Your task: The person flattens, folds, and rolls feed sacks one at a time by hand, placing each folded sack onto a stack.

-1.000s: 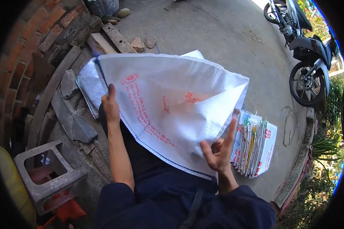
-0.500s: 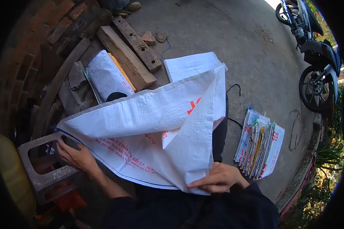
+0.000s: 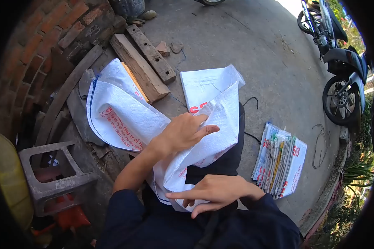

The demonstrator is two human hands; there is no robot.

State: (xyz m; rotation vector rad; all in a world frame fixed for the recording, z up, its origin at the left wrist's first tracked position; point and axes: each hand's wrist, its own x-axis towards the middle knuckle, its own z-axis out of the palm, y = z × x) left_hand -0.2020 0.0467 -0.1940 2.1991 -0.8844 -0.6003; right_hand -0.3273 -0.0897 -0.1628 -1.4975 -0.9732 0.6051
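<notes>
Red-printed white woven-plastic sack [image 3: 124, 116] now bunched across the dark-clothed lap [image 3: 229, 161], bare left hand [image 3: 185, 132] moved from the sack's blue-stitched corner to its middle, bare right hand [image 3: 220, 191] at its near fold, cannot tell whether either grips.

Outdoor setting, daylight. Brick wall [image 3: 45, 37] to my left; grey concrete floor [image 3: 253, 54] extends ahead of me. Grey stool [image 3: 66, 184] stands by my left side. Motorbike [image 3: 340, 58] at my right, green plants [image 3: 356, 171] near it. Sunlit patch [image 3: 296, 9] on far floor.
</notes>
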